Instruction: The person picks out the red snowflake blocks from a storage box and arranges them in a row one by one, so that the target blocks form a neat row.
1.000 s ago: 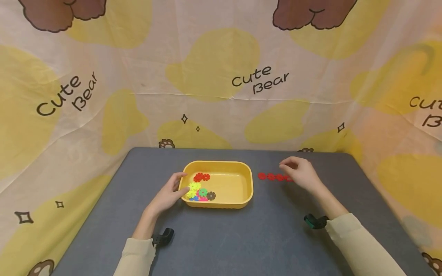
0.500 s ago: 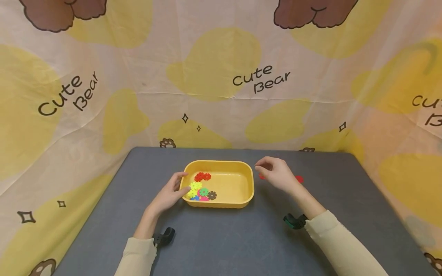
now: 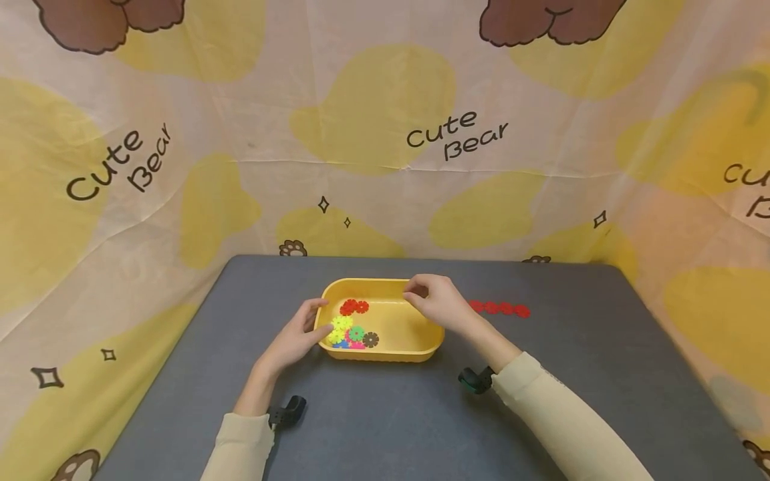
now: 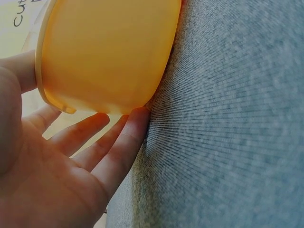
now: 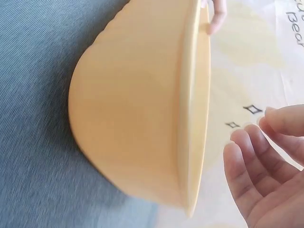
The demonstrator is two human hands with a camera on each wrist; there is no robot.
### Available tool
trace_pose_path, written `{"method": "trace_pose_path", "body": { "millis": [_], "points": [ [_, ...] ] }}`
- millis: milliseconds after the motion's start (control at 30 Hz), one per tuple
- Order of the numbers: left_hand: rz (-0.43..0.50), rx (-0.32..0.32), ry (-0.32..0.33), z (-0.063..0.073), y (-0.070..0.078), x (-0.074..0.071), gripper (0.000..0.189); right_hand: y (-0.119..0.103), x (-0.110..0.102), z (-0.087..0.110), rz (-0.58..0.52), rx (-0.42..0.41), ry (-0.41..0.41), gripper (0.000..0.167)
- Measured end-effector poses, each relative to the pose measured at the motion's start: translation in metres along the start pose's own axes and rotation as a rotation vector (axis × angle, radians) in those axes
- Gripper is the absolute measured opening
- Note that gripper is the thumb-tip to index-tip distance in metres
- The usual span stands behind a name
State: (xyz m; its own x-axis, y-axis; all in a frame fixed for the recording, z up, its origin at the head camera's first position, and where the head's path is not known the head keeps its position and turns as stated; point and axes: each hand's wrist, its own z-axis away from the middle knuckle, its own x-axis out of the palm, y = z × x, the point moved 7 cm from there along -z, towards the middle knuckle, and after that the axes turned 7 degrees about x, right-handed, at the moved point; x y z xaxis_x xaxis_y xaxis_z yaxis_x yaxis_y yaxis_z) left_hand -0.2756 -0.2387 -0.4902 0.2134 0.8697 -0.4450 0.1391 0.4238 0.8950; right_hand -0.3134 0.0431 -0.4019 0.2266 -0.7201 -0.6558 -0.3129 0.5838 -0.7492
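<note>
Reaching over the grey tabletop [image 3: 385, 421], a person's arms come from pale sleeves [image 3: 237, 447], each wrist wearing a black device [image 3: 291, 411]. The left hand [image 3: 295, 337] holds the left end of a yellow tub [image 3: 400, 331], thumb over the rim. The right hand [image 3: 442, 304] hangs above the tub's right side, narrow, fingers loosely bent, holding nothing visible. In the tub's left part lie blue, pink, brown, green and yellow flower discs [image 3: 356, 333], with red discs [image 3: 351, 307] farther back. Right of the tub is a row of red discs [image 3: 507, 308]; beyond hangs a patterned cloth [image 3: 367, 107].
</note>
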Motion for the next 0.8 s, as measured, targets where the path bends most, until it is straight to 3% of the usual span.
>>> {"method": "trace_pose_path", "body": {
  "millis": [367,800],
  "points": [
    [0.002,0.003,0.000,0.000,0.001,0.000,0.062,-0.006,0.033,-0.025,0.033,0.032,-0.077,0.012],
    [0.031,-0.001,0.001,-0.001,0.000,0.001,0.059,-0.005,0.064,-0.050,0.069,0.058,-0.108,0.013]
  ]
}}
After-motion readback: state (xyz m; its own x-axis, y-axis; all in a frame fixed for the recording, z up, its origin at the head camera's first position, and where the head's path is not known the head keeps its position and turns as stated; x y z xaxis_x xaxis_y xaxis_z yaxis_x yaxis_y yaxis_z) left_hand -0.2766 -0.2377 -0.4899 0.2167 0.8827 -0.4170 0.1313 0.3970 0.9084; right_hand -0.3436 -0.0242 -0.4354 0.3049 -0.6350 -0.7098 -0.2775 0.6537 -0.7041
